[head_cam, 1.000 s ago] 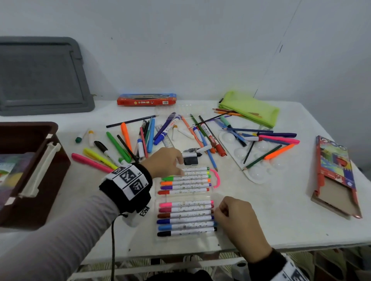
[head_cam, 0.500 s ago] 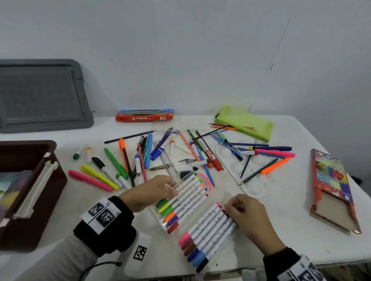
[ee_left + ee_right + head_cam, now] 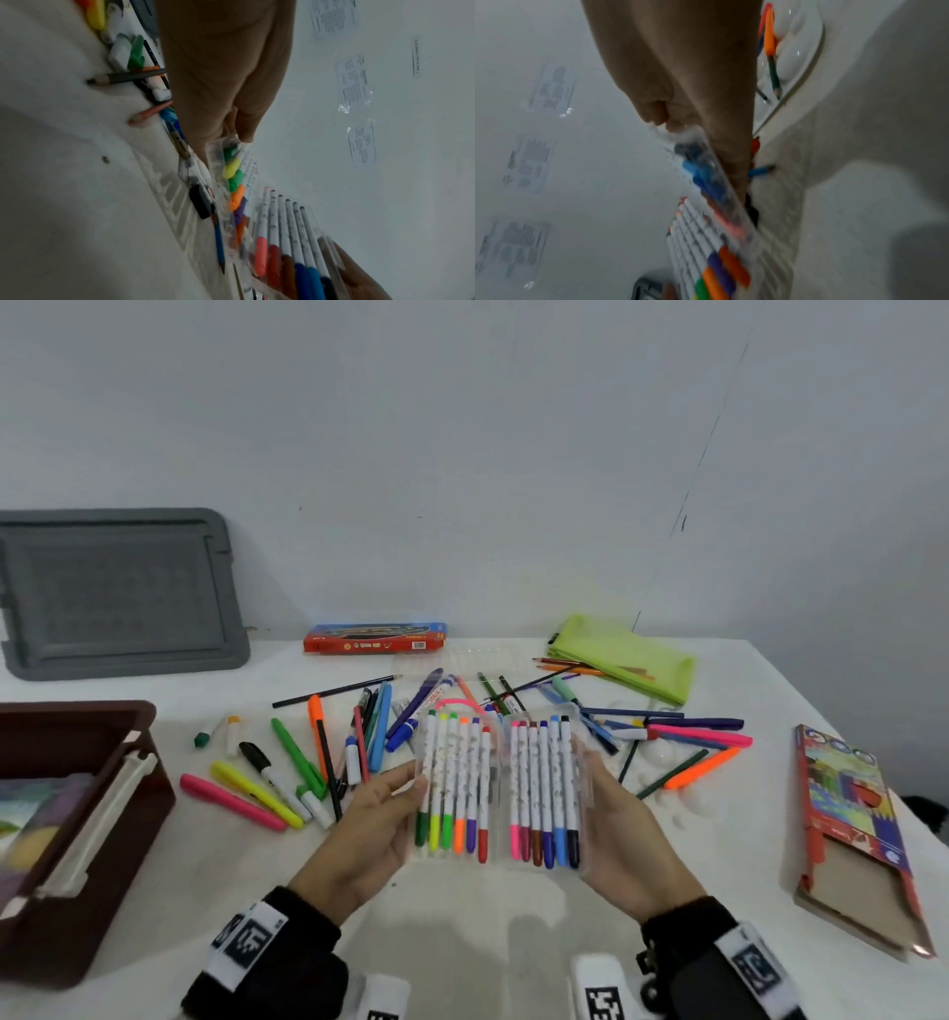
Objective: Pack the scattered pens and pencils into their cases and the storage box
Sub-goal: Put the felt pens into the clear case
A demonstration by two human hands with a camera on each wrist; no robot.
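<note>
Hands hold the clear marker case (image 3: 506, 793) open like a book, above the white table (image 3: 462, 906) in front of the loose pens: left hand (image 3: 367, 834) grips the left half's outer edge, with six markers from green to red, and right hand (image 3: 624, 839) grips the right half's outer edge, with six from pink to black. Loose pens and pencils (image 3: 328, 752) lie scattered on the table behind the case, brown storage box (image 3: 77, 834) at the far left, green pouch (image 3: 624, 657) and red pencil box (image 3: 375, 637) at the back, opened cardboard pencil pack (image 3: 855, 834) at the right.
</note>
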